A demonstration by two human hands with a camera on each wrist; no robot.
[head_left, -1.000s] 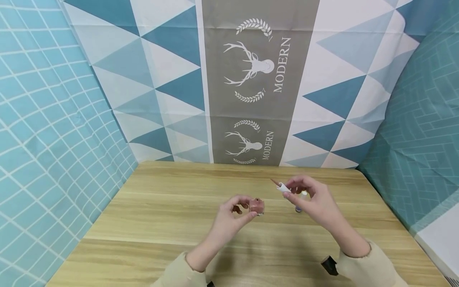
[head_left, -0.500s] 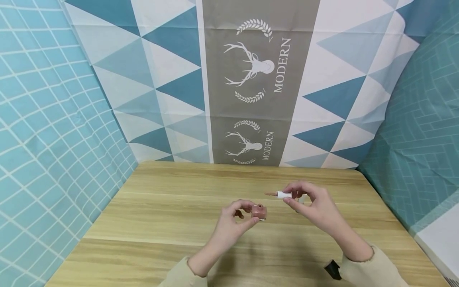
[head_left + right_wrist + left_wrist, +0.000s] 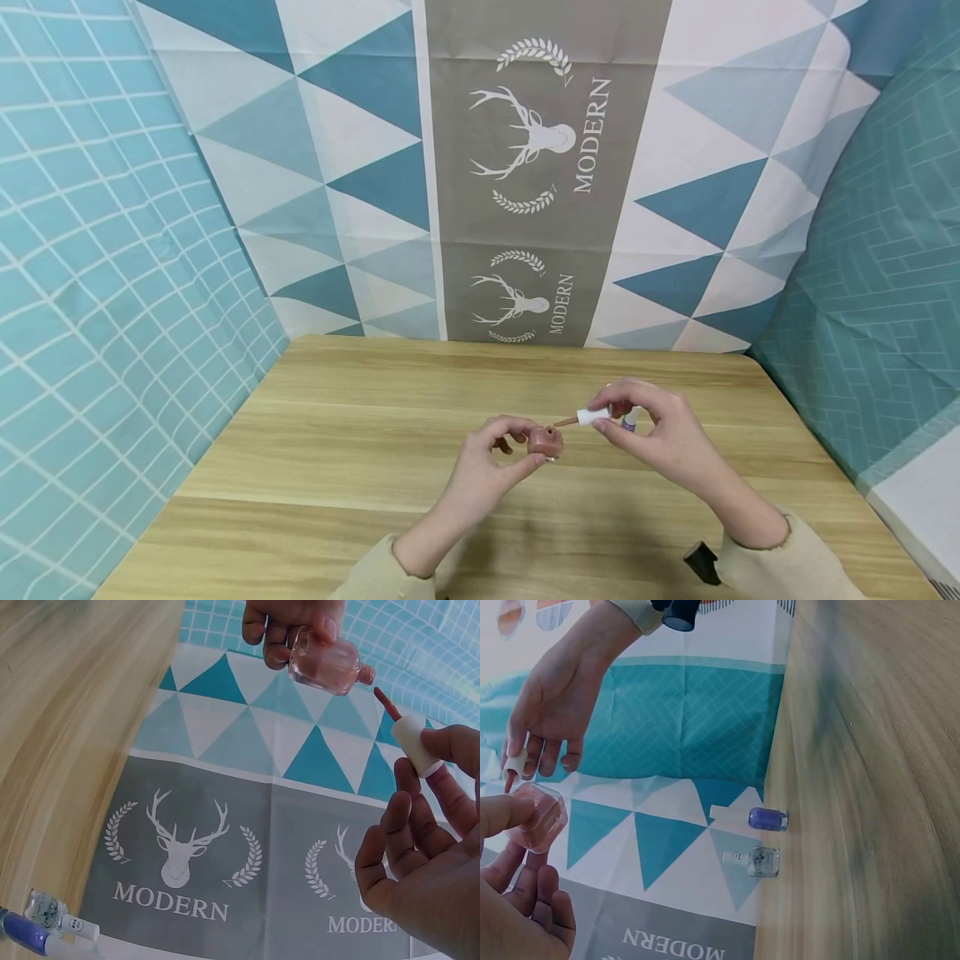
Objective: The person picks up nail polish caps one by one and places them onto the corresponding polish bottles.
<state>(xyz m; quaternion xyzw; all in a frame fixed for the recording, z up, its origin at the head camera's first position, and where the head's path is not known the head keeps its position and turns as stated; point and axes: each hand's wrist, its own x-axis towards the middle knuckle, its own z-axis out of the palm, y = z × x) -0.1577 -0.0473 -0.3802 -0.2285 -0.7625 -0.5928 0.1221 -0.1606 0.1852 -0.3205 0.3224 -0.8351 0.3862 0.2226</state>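
My left hand [image 3: 480,467] grips a small glass nail polish bottle [image 3: 319,664] filled with pinkish-brown polish, thumb on one side and fingers on the other. Its neck is uncapped and tilts toward the right hand. With thumb and fingertips my right hand [image 3: 663,429] pinches the white cap [image 3: 415,746], whose polish-coated brush [image 3: 384,703] points at the bottle's mouth. A narrow gap shows between brush tip and neck in the right wrist view. Both hands are raised above the wooden table [image 3: 337,467].
Two more nail polish bottles with white caps stand on the table beyond the right hand: a purple one [image 3: 767,819] and a clear one with speckles [image 3: 763,862]. A black block [image 3: 701,563] shows beside the right sleeve. Patterned cloth [image 3: 360,167] hangs behind and at both sides.
The brush has swung from pointing up and left to pointing slightly down, and its tip has come close to the bottle's mouth. The bottle has shifted slightly right and tipped.
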